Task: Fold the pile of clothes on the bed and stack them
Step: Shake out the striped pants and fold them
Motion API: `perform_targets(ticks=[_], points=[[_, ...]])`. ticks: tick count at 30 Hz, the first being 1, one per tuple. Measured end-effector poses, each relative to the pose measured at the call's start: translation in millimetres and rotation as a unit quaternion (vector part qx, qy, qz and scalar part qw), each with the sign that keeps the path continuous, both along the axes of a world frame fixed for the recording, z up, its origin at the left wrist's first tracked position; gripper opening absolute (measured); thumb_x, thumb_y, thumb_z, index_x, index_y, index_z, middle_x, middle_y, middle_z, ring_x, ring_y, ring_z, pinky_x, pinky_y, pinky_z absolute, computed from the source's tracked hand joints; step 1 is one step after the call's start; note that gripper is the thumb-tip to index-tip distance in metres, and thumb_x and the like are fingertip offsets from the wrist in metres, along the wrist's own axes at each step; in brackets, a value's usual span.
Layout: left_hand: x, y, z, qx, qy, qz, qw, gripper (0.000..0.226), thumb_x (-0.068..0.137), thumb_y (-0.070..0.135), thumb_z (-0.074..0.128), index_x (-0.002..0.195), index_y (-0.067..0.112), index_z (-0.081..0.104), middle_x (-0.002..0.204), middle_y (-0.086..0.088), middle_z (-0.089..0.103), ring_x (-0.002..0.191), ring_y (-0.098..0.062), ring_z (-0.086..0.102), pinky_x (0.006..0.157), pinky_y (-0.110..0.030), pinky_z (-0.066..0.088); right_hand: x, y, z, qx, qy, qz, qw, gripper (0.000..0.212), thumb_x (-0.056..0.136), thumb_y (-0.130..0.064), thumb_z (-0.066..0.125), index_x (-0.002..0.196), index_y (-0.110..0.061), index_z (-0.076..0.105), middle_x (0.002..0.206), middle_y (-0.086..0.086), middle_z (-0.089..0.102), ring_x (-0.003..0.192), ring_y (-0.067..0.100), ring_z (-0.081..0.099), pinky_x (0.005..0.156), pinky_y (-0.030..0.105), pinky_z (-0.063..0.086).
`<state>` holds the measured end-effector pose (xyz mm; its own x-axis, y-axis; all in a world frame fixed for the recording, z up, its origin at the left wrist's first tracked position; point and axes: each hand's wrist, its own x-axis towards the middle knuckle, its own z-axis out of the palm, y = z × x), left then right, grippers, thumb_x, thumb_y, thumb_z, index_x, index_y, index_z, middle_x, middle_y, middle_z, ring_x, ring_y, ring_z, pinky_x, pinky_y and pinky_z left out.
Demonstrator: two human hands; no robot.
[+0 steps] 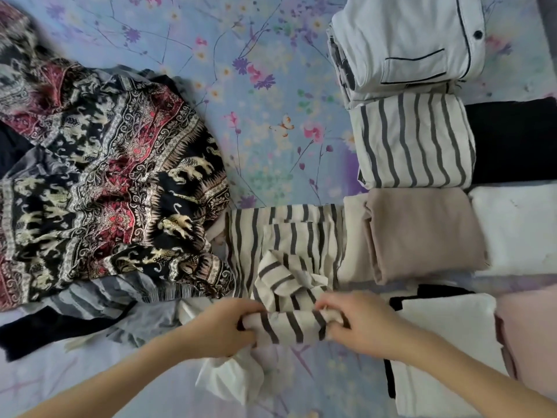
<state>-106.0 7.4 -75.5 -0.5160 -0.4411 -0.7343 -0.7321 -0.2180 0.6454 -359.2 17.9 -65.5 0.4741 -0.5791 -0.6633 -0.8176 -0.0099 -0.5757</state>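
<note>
A cream garment with grey stripes (286,242) lies partly folded on the bed in front of me. My left hand (220,327) and my right hand (358,324) both grip its bunched near edge, one at each end. On the left sprawls the unfolded pile, topped by a black, red and cream elephant-print cloth (105,182), with a grey striped piece (99,297) and a dark garment (51,330) under it. Folded clothes sit on the right: a white piped shirt (407,46), a striped top (413,143) and a beige piece (422,233).
More folded items line the right edge: a black one (512,143), a white one (518,227), a white piece with black trim (446,351) and a pink one (530,342). The floral blue bedsheet (256,101) shows bare between the pile and the folded rows.
</note>
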Motion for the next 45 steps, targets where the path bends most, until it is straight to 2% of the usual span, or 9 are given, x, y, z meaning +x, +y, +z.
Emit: perform_targets(ticks=[6,10,15,21,26,31,36,40,45], points=[[-7,-70,-37,-0.04,-0.007,0.427,0.903,0.037,0.085,0.027,0.067,0.119,0.027,0.053,0.105,0.007,0.06,0.091,-0.012,0.063,0.081,-0.03,0.053,0,-84,-48,-0.069,-0.087,-0.364,0.925,0.016,0.088,-0.012,0.064,0.097,-0.021,0.053,0.098,-0.01,0.06,0.097,0.013,0.06,0.07,0.003,0.04],[-18,-97,-74,-0.117,-0.091,0.448,0.882,0.048,0.086,0.041,0.062,0.128,0.021,0.046,0.122,-0.002,0.057,0.111,-0.022,0.056,0.096,-0.041,0.046,10,-125,-96,-0.114,-0.033,-0.399,0.909,0.016,0.093,-0.018,0.057,0.108,-0.018,0.051,0.109,0.005,0.06,0.082,0.015,0.055,0.067,0.019,0.041],[-17,-78,-82,-0.081,-0.208,0.437,0.871,0.082,0.083,0.065,0.051,0.135,0.003,0.039,0.131,-0.017,0.052,0.12,-0.032,0.049,0.1,-0.041,0.04,22,-116,-108,-0.183,0.061,-0.365,0.911,0.047,0.097,-0.032,0.049,0.137,-0.006,0.042,0.134,0.012,0.049,0.122,0.025,0.048,0.097,0.031,0.038],[-2,-55,-57,0.109,0.094,0.48,0.865,0.109,0.037,0.07,0.081,0.129,0.026,0.042,0.116,0.008,0.063,0.1,-0.009,0.064,0.077,-0.021,0.051,46,-59,-97,-0.174,0.06,-0.515,0.837,0.074,0.091,-0.039,0.057,0.148,-0.002,0.025,0.15,0.014,0.037,0.138,0.024,0.035,0.11,0.027,0.026],[-8,-40,-72,-0.001,-0.021,0.431,0.902,0.02,0.082,0.037,0.066,0.08,0.019,0.058,0.067,0.011,0.065,0.068,-0.01,0.06,0.053,-0.014,0.042,50,-50,-116,-0.114,0.062,-0.598,0.791,0.072,0.083,-0.044,0.066,0.136,-0.001,0.043,0.135,0.013,0.054,0.126,0.025,0.049,0.103,0.03,0.036],[-27,-47,-86,-0.021,-0.196,0.465,0.863,0.047,0.093,0.037,0.055,0.057,0.006,0.05,0.06,-0.007,0.052,0.073,-0.032,0.057,0.061,-0.037,0.038,38,-68,-123,-0.03,0.058,-0.602,0.796,0.056,0.082,-0.046,0.069,0.112,0.0,0.06,0.113,0.014,0.066,0.11,0.029,0.06,0.083,0.027,0.043],[-32,-64,-68,0.051,-0.065,0.613,0.785,0.06,0.08,0.046,0.069,0.123,0.006,0.058,0.118,-0.008,0.062,0.109,-0.029,0.057,0.093,-0.036,0.044,30,-69,-99,-0.013,-0.05,-0.564,0.824,0.028,0.085,-0.045,0.065,0.09,-0.018,0.066,0.082,-0.005,0.068,0.086,0.016,0.065,0.075,0.028,0.048],[-40,-84,-36,0.132,0.044,0.599,0.789,0.038,0.081,0.043,0.067,0.101,0.011,0.063,0.092,-0.007,0.072,0.085,-0.024,0.067,0.07,-0.032,0.051,18,-64,-51,-0.095,-0.153,-0.559,0.81,0.013,0.087,-0.034,0.066,0.083,-0.024,0.059,0.062,-0.019,0.062,0.061,-0.003,0.056,0.061,0.013,0.04],[-94,-116,2,0.047,0.142,0.549,0.822,0.024,0.088,0.043,0.06,0.103,0.026,0.063,0.099,0.001,0.073,0.092,-0.019,0.07,0.081,-0.035,0.054,-49,-94,-6,-0.203,-0.169,-0.577,0.773,0.014,0.089,-0.035,0.063,0.097,-0.023,0.063,0.081,-0.007,0.068,0.072,0.004,0.063,0.064,0.018,0.05]])
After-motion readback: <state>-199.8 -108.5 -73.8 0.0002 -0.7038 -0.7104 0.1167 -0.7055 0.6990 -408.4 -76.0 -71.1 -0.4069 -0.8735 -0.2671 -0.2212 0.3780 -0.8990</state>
